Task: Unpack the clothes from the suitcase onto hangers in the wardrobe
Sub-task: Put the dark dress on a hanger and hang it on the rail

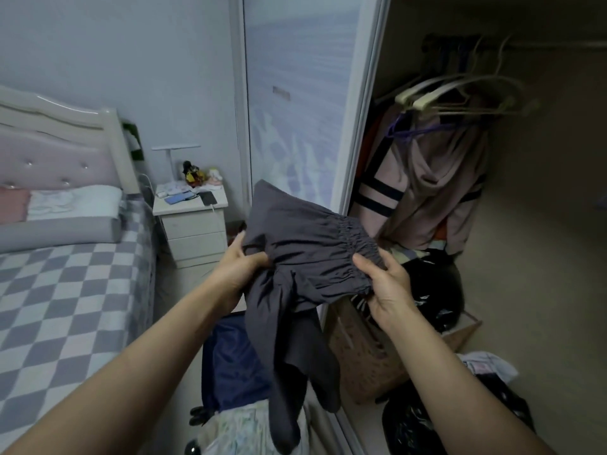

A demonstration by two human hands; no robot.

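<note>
Garment [305, 244], dark grey, hangs between my hands above the suitcase [236, 359]. Head view: left hand [241, 270] pinches its left edge, right hand [384, 284] grips the gathered band. Band runs left-right; legs dangle down. Hangers [460, 93] lie up and right, nearer my right hand.
</note>
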